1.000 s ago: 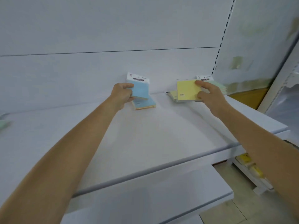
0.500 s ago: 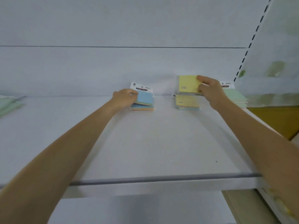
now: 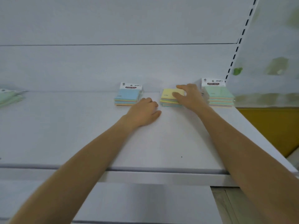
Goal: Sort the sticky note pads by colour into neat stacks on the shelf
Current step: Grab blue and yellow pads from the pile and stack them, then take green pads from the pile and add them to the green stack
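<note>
The blue pad you held above the blue stack [image 3: 128, 96] half a second ago now lies on top of it, header card at the far edge. The yellow pad that was raised in your other hand has come down onto the yellow stack [image 3: 168, 98]. Both placements look done, and three stacks stand in a row at the far edge of the shelf [image 3: 97, 135]: blue on the left, yellow in the middle, the green stack [image 3: 219, 94] on the right. Lower layers of each show mixed colours at the edges, so I can't say they are pure.

Your left hand [image 3: 144, 113] has let go and rests on the shelf just right of the blue stack, its grip loose and holding nothing. Your right hand [image 3: 189, 96] lies over the yellow stack, fingers spread across the top pad, pressing rather than pinching. More green pads [image 3: 9, 97] sit well apart at the far left, probably still to be brought over.
</note>
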